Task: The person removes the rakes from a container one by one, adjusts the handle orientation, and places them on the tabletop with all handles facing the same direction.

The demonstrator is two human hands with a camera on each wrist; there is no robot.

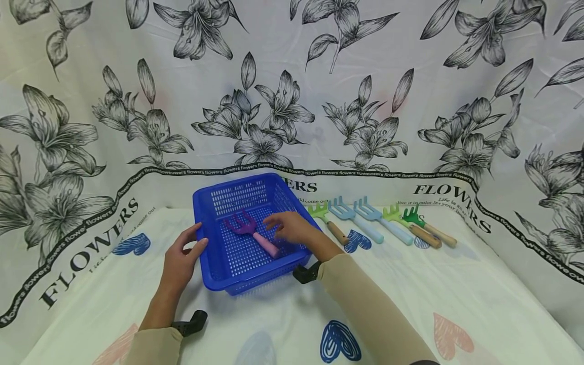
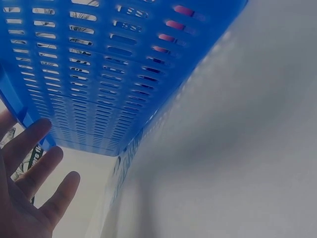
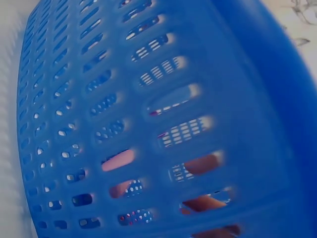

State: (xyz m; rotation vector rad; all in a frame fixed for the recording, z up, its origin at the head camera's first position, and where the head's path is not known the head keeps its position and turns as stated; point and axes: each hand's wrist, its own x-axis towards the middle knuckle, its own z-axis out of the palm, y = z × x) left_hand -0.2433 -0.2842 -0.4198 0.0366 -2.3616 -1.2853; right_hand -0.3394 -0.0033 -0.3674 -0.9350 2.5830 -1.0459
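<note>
A blue perforated plastic basket (image 1: 212, 276) stands on the cloth in the head view. Inside it lies a small hand rake (image 1: 265, 245) with purple tines and a pink handle. My left hand (image 1: 181, 256) is at the basket's left rim, thumb and forefinger tips touching it; in the left wrist view its other fingers (image 2: 62, 193) spread out beside the wall. My right hand (image 1: 292, 228) hovers over the basket's right side, fingers loosely bent, near the rake's handle but not around it. The right wrist view shows mostly the basket wall (image 3: 237, 114), with skin and pink glimpsed through the slots.
Right of the basket lie a light green rake (image 1: 335, 230), two light blue rakes (image 1: 371, 232) (image 1: 401, 232), another light green rake (image 1: 422, 234) and a dark green rake (image 1: 438, 234). A flower-printed curtain (image 1: 292, 126) hangs behind. Hearts pattern the white cloth (image 1: 392, 284).
</note>
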